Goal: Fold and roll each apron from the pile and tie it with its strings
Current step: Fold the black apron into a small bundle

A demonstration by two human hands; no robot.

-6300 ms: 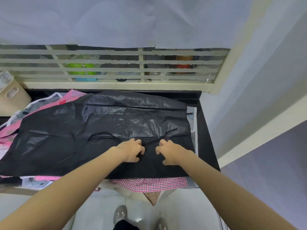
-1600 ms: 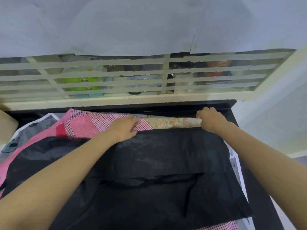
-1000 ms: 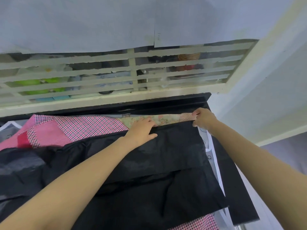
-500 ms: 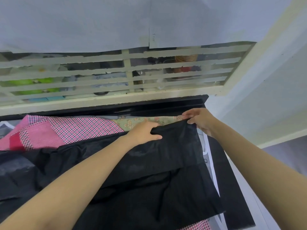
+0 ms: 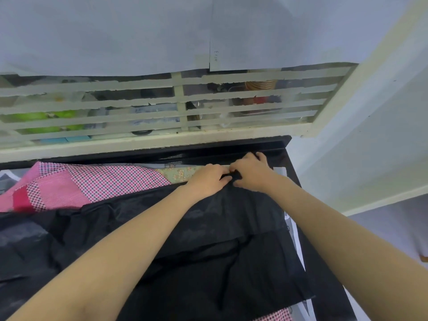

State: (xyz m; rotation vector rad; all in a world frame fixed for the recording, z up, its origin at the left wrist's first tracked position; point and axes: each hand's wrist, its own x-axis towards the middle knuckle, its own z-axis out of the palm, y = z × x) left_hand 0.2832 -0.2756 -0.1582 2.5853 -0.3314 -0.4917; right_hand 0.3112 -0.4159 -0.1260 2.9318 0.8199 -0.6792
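A black apron (image 5: 208, 256) lies spread over a pile of other aprons on a dark counter. My left hand (image 5: 207, 180) and my right hand (image 5: 251, 173) sit side by side at the apron's far edge, near the back right of the counter. Both hands have curled fingers that pinch the black fabric at that edge. A thin black string (image 5: 228, 279) lies across the apron's near part. Under it show a pink checked apron (image 5: 92, 184) and a floral one (image 5: 180, 173).
A slatted cream window frame (image 5: 162, 117) runs just beyond the counter's back edge, with green and red items behind it. The black counter (image 5: 324, 283) ends at the right beside a white wall. Paper sheets cover the window above.
My hands went from the apron's near edge to its far edge, held wide apart. In the last second they drew together, and the far edge is now bunched between them.
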